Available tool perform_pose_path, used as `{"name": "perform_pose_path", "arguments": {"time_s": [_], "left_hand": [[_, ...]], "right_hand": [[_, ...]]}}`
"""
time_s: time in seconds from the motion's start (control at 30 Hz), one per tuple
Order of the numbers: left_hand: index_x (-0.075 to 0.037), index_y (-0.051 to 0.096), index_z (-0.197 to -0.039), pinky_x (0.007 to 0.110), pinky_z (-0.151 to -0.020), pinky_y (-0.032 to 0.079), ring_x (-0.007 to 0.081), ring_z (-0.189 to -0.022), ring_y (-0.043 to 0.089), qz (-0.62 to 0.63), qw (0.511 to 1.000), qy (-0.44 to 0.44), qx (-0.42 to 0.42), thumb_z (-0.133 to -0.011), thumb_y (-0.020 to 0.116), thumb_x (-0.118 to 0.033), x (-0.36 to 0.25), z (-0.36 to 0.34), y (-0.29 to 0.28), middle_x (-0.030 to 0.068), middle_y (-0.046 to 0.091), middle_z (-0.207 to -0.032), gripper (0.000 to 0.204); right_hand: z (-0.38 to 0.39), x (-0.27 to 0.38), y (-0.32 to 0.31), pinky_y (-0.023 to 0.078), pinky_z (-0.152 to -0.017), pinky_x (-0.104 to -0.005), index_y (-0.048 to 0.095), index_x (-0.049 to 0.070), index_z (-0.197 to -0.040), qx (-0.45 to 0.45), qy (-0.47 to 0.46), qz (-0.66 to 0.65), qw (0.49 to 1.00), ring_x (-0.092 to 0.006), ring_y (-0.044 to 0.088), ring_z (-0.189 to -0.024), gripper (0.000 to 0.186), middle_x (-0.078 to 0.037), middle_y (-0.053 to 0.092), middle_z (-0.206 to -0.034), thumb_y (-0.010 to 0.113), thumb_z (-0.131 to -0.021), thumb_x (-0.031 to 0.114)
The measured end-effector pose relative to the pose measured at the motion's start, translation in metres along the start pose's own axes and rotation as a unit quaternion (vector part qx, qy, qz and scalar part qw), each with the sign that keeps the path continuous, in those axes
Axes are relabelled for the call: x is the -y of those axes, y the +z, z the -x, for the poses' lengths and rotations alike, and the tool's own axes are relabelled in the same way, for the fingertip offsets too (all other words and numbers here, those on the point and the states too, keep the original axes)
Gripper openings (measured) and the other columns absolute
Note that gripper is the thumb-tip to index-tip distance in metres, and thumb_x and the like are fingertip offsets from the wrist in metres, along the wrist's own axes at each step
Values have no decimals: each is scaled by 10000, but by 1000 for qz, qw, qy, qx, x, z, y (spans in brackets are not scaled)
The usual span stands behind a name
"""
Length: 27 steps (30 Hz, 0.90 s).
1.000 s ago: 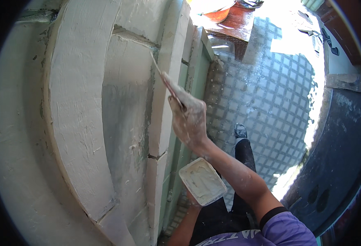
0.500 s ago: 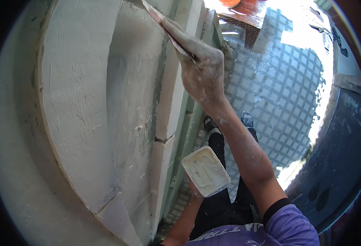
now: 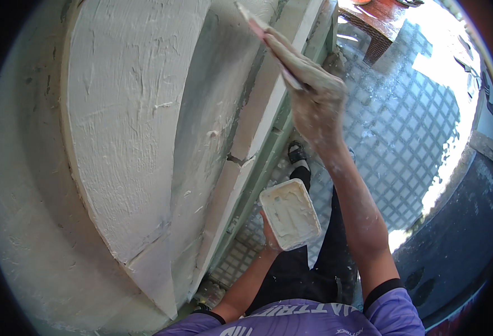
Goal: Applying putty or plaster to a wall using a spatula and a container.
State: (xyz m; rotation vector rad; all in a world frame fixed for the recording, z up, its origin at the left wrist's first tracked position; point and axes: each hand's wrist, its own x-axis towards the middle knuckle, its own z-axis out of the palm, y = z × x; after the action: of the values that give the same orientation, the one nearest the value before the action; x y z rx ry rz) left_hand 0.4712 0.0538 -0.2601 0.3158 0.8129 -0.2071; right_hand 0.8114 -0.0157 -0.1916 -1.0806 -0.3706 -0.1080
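- Head view: we hold a rectangular plastic tub [image 3: 301, 242] of cream paste [image 3: 291, 213] in our left hand [image 3: 270, 234], its digits against the tub's left wall; the fingertips underneath we cannot tell.
- Beyond the tub, our right hand [image 3: 319, 95] clasps a flat scraper [image 3: 256, 27], fingers pressed together along it.
- Left of the tub stands a plastered wall panel [image 3: 129, 112].
- We judge the paste soft and sticky; the tub, weighted by it, wants cradling underneath; the scraper, thin and springy, wants gripping at its back end.

The patterned floor [image 3: 409, 129] lies right of centre. A red-brown table [image 3: 381, 21] stands at upper right. Bright sunlight [image 3: 440, 70] strikes the floor's right edge.
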Motion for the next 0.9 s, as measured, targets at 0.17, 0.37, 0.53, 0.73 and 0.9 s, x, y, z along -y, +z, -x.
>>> {"name": "perform_pose_path", "arguments": {"time_s": [0.17,0.37,0.53,0.73,0.9], "left_hand": [[-150,181,-1520,553,-1088,348,361,-1336,392,93,996,-3,12,-882,295,-761,4,6,-31,136,309,-1514,891],[-163,225,-1509,496,-1079,369,328,-1329,405,-194,963,24,-184,-880,314,-756,5,5,12,105,350,-1493,869],[-164,212,-1520,553,-1097,333,352,-1355,372,74,996,18,36,-879,299,-761,-1,4,-15,124,299,-1529,880],[-195,187,-1529,559,-1117,293,356,-1373,345,-67,997,14,-29,-882,270,-766,-4,5,5,95,280,-1545,866],[-207,193,-1527,562,-1112,299,354,-1380,335,155,984,8,93,-879,264,-771,-6,3,-40,94,271,-1550,863]], "right_hand": [[74,-2,84,271,-1144,-452,594,70,-1284,11,37,126,991,-350,443,-1318,447,-244,480,-1380,574,-855,-54],[112,30,54,307,-1140,-435,658,69,-1206,44,122,-95,987,-362,441,-1320,449,-195,538,-1350,649,-785,-87],[1,-9,19,395,-1095,-358,556,67,-1316,-135,-67,150,977,-254,520,-1256,420,-150,565,-1322,535,-909,-33],[-21,-30,55,297,-1153,-428,619,124,-1260,-78,-108,194,972,-278,476,-1297,429,-140,569,-1320,603,-856,-19],[41,13,43,389,-1077,-500,656,146,-1210,35,-42,-3,999,-322,555,-1211,342,-135,603,-1275,586,-889,51]]}}
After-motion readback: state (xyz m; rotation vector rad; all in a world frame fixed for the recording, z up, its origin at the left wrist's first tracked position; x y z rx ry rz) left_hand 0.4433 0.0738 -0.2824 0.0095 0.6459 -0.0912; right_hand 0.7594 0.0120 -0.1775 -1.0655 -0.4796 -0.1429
